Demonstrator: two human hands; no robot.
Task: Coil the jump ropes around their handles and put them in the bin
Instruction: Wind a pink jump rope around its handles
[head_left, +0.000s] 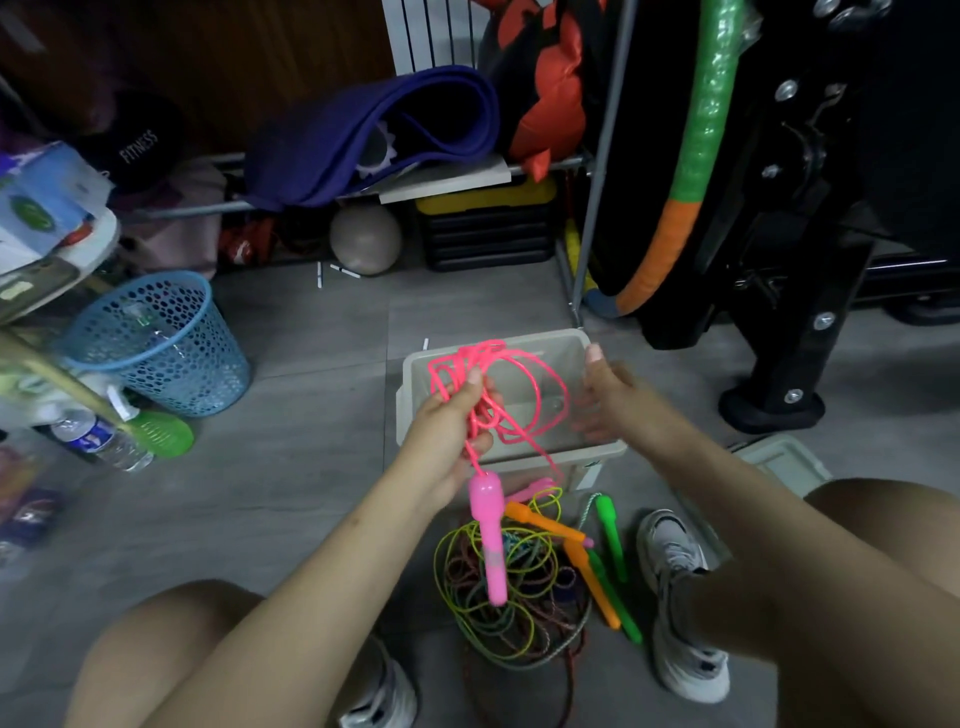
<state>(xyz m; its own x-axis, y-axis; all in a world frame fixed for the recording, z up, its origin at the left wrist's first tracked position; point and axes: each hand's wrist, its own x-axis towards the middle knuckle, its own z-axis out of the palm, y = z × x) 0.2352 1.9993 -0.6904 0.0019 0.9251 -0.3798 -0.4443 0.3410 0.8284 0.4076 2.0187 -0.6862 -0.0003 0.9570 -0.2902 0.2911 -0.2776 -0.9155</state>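
The bin (519, 364) at 12 o'clock looks empty. A tangle (511, 597) with orange and green handles lies uncoiled at 6 o'clock. The pink rope (488, 384) is pinched, loosely looped, by the left hand (452, 431); the right hand (605, 395) is held open, holding nothing.

Left hand (451, 441) grips tangled pink rope (498, 384) above beige bin (597, 452)

head cam | looks forward and down from above | close over hands, bin (571, 343), floor (311, 338)
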